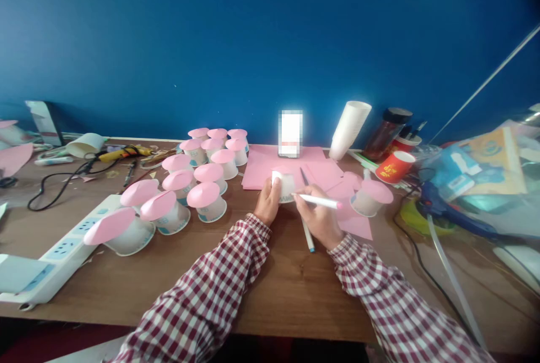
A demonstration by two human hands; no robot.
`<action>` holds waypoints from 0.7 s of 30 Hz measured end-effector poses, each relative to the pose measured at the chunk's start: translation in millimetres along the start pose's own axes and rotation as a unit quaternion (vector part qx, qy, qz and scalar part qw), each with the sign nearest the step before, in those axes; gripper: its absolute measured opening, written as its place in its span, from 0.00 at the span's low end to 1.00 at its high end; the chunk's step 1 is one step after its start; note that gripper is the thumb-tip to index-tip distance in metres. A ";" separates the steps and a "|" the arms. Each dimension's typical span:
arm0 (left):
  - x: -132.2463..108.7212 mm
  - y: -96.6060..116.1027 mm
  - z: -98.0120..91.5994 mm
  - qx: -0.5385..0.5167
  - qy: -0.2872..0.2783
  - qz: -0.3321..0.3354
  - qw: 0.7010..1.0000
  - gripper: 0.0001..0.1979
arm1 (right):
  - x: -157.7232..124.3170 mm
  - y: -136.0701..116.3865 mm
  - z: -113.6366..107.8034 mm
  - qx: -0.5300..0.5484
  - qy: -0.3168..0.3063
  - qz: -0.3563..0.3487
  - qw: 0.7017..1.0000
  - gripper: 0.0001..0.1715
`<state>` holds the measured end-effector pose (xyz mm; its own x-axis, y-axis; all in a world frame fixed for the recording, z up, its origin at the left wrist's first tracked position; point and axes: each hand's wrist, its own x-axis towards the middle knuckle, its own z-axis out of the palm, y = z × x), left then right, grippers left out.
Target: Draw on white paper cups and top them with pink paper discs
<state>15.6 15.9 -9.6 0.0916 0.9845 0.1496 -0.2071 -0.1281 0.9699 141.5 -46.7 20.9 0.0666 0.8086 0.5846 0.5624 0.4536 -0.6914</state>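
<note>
My left hand (268, 202) is closed around the side of a white paper cup (287, 184), which is tipped upside down in front of me. In my right hand (319, 218) is a white marker with a pink end (320, 201), its writing end against or close to the cup's lower side; my fingers hide the tip. On the table under my right hand lies a second white marker with a blue end (309, 237). Sheets of pink paper (264, 167) lie just beyond the cup. To the right stands an upturned cup topped with a pink paper disc (377, 192).
Several upturned cups with pink discs (206, 194) fill the left. A power strip (80, 239) lies nearer. Behind are a lit phone (290, 133) and a leaning stack of cups (350, 126). At right are a red cup (395, 167), a blue glue gun (442, 205) and cables.
</note>
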 end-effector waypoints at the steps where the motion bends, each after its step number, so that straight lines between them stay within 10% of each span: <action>1: -0.3 0.4 -0.3 0.007 -0.004 0.003 1.000 0.24 | -0.6 0.7 0.4 -0.002 0.005 0.001 1.000 0.08; 21: -0.4 4.5 2.8 -0.161 -0.037 -0.083 0.983 0.26 | 0.4 -0.4 1.0 0.072 0.065 0.073 0.993 0.09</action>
<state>17.4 14.6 -4.7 0.2187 0.9756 0.0194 -0.4804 0.0904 0.8724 140.5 -46.2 21.0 0.2503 0.8189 0.5165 0.4152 0.3911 -0.8214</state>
